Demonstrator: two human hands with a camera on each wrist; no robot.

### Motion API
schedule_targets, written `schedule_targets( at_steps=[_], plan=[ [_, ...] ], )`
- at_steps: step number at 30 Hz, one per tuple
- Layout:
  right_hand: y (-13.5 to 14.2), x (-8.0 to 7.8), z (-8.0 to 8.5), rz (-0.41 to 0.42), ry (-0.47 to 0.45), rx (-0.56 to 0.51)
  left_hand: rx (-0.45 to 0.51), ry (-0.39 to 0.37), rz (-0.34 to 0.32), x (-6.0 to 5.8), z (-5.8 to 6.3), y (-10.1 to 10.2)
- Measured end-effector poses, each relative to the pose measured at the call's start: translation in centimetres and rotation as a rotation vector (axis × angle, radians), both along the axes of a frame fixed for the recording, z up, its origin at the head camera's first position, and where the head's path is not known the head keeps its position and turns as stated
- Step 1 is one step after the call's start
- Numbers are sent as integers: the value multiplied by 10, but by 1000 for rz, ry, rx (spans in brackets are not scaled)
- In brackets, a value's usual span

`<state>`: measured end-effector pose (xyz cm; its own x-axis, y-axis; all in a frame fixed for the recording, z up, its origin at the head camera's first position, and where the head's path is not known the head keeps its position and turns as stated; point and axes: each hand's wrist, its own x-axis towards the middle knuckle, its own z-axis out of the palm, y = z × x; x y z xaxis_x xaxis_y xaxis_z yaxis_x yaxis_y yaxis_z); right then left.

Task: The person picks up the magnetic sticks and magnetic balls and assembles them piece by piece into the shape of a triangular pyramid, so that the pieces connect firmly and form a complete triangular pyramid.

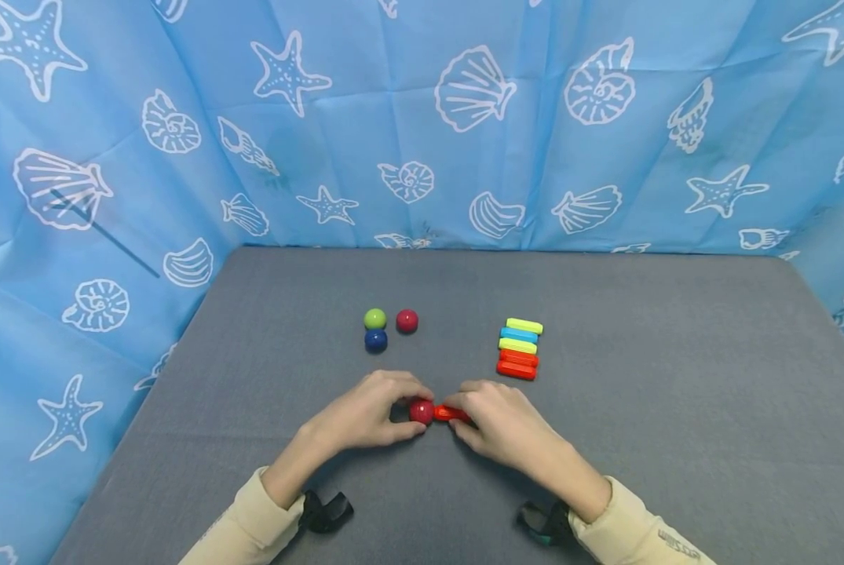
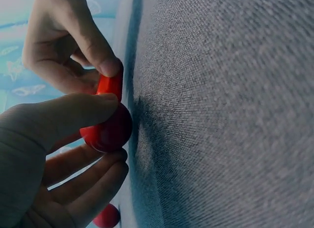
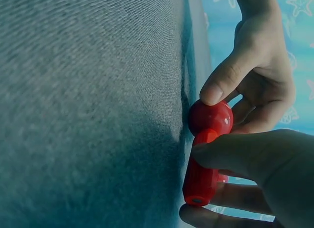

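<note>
Near the middle of the table, my left hand [image 1: 375, 412] pinches a dark red ball [image 1: 422, 411] between thumb and fingers. My right hand [image 1: 495, 420] holds a short bright red rod [image 1: 448, 413] by its sides. One end of the rod touches the ball, as the right wrist view shows with the ball [image 3: 211, 117] and the rod [image 3: 200, 181] in line. The rod's other end shows a small dark round spot. In the left wrist view the thumb covers part of the ball [image 2: 110, 132].
Behind my left hand lie a green ball [image 1: 375, 318], a blue ball [image 1: 375, 340] and another red ball [image 1: 407, 321]. Several short rods [image 1: 517, 345], yellow, blue and red, lie side by side behind my right hand. A blue shell-print curtain [image 1: 407, 118] hangs beyond the grey table [image 1: 641, 353].
</note>
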<state>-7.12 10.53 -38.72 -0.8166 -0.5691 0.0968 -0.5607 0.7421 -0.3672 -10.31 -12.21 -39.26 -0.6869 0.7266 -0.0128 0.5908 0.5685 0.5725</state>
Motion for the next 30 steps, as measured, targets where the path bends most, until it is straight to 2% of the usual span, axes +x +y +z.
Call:
schedule_targets(
  at_steps=[7,14,19,23,30],
  plan=[
    [-5,0,-2,8,6,-8,-1,0,-4,0,0,-4],
    [-10,0,-4,25,-50,-10,-17,1,-26,0,-2,-3],
    [-12,1,-5,33,-37,-24,-45,44,-23,3,-4,-2],
    [-15,0,-6,35,-37,-33,-69,75,16,6,-4,-3],
    [-24,-2,-5,55,-39,-31,-120,189,63,11,-6,-6]
  ],
)
